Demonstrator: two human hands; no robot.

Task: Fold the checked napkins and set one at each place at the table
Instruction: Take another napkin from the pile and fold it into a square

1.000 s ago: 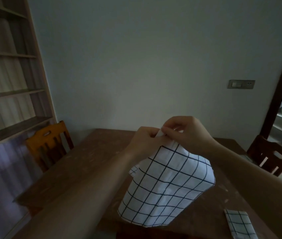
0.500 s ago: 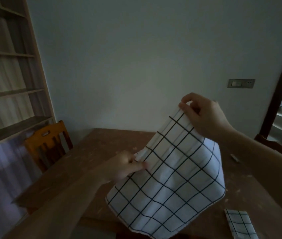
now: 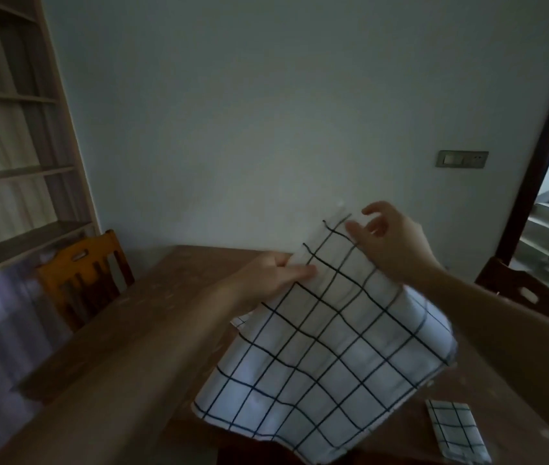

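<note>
The room is dim and the picture soft, so fine detail is hard to read. The checked napkin (image 3: 330, 357) hides most of the near part of the counter (image 3: 152, 297), and its top corner blurs into the pale wall behind. A small scrap of checked cloth (image 3: 241, 319) peeks out from under the left forearm; what it belongs to cannot be told. The folded napkin (image 3: 455, 431) lying on the counter, below and to the right of the grip, is cut off by the lower edge of the frame.

The shelves (image 3: 14, 169) far to the left show only blurred pale shapes; their contents cannot be made out.

The left hand (image 3: 269, 276) reaches in with the forearm stretched forward, its grip pinched on the napkin's upper left edge, thumb on the near face. The right hand (image 3: 390, 246) is raised higher, at the cloth's upper corner, with fingers curled and partly spread; whether its grip has the cloth or has let go cannot be told. The napkin hangs in the air from the grip, draping down and toward the camera above the counter.

A wooden chair (image 3: 85, 276) stands left of the grip, another chair (image 3: 528, 293) to the right.
</note>
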